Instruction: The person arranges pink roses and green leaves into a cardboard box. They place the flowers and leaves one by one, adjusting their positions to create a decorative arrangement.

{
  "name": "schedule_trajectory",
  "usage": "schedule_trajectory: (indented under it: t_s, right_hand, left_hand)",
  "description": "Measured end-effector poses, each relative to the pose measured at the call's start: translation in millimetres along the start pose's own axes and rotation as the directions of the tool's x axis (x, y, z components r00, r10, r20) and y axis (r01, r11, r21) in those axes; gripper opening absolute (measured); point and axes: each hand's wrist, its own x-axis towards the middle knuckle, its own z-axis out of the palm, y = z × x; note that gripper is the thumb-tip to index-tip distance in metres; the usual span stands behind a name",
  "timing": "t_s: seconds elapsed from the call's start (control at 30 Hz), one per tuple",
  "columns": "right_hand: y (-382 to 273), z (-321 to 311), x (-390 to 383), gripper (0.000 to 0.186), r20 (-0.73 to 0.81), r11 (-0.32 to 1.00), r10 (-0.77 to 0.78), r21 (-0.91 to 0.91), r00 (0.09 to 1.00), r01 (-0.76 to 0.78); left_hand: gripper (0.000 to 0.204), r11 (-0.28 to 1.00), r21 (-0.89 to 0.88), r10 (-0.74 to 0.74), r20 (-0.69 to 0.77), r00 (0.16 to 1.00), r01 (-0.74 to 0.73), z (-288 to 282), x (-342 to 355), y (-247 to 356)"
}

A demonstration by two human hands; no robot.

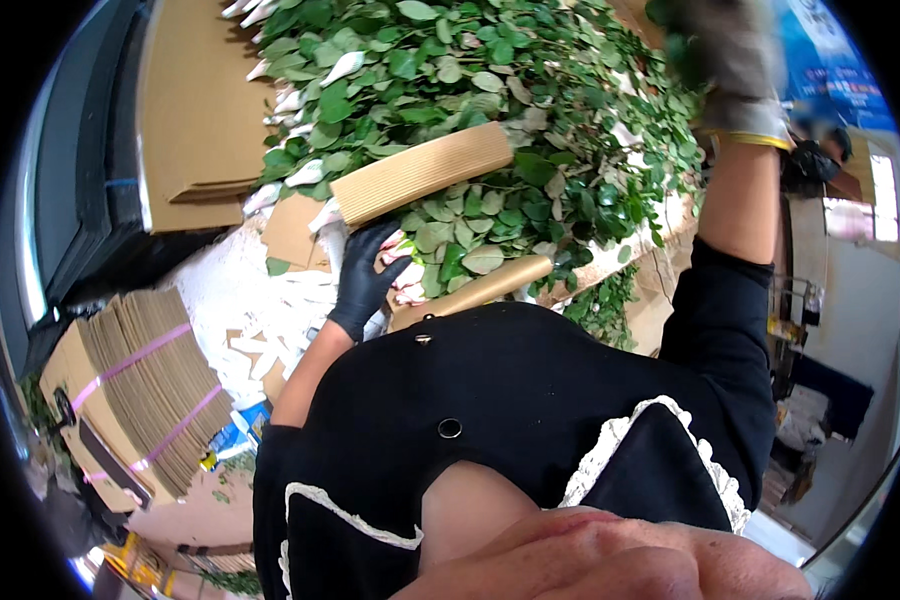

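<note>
My left hand (363, 280), in a black glove, curls its fingers around the pink-and-white heads of some roses (410, 294) at the table's near side. Their stems and leaves run right, between a corrugated cardboard strip (422, 172) and a rolled brown cardboard piece (480, 290). Far right, my right hand (735, 75) is raised in a grey glove with a yellow cuff edge. Motion smears its fingers, and whether it holds any of the green leaves beside it cannot be made out. A large heap of leafy rose stems (450, 75) covers the table beyond, several heads wrapped in white sleeves.
At left stand flat brown cardboard sheets (200, 110) and a strapped cardboard stack (155, 385). White scraps (260, 320) lie between that stack and my left hand. A blue printed bag (835, 70) is at the upper right, with another person (820, 165) below it.
</note>
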Motion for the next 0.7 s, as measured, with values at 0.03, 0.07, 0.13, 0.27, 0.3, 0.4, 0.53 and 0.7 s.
schedule_trajectory:
  t_s: [0.03, 0.07, 0.13, 0.27, 0.3, 0.4, 0.53, 0.7]
  right_hand:
    - [37, 2, 5, 0.024, 0.198, 0.758, 0.091, -0.650, 0.976, 0.061]
    - [71, 1, 17, 0.027, 0.386, 0.186, 0.177, -0.916, 0.905, 0.355]
    - [142, -7, 33, 0.031, 0.314, -0.124, 0.247, -0.928, 0.917, 0.352]
    - [256, -42, 95, 0.030, 0.269, -0.226, 0.001, -0.938, 0.963, 0.262]
    - [278, -50, 105, 0.041, 0.074, -0.353, 0.228, -0.923, 0.971, 0.153]
    - [296, -59, 133, 0.053, -0.237, -0.408, 0.628, -0.911, 0.742, 0.055]
    - [189, -58, 143, 0.034, 0.071, -0.256, 0.070, -0.963, 0.995, 0.087]
    - [74, -28, 143, 0.027, 0.222, -0.359, -0.553, -0.933, 0.803, 0.011]
  left_hand:
    - [0.052, 1.000, 0.000, 0.001, 0.000, 1.000, -0.001, 0, 0, 0]
    - [0.052, 0.999, -0.027, -0.024, 0.005, 1.000, 0.024, -1, -1, 1]
    - [0.053, 0.998, -0.053, -0.044, 0.002, 0.999, 0.044, -1, -2, 2]
    - [0.053, 0.994, -0.080, -0.067, 0.029, 0.997, 0.069, -2, -2, 3]
    - [0.054, 0.991, -0.083, -0.105, 0.050, 0.993, 0.108, -3, -1, 3]
    - [0.051, 0.992, -0.088, -0.090, 0.044, 0.995, 0.093, -4, -1, 5]
    - [0.055, 0.970, -0.181, -0.148, 0.092, 0.985, 0.163, -5, 0, 3]
    - [0.054, 0.983, -0.134, -0.107, 0.127, 0.986, 0.124, -7, 0, 0]
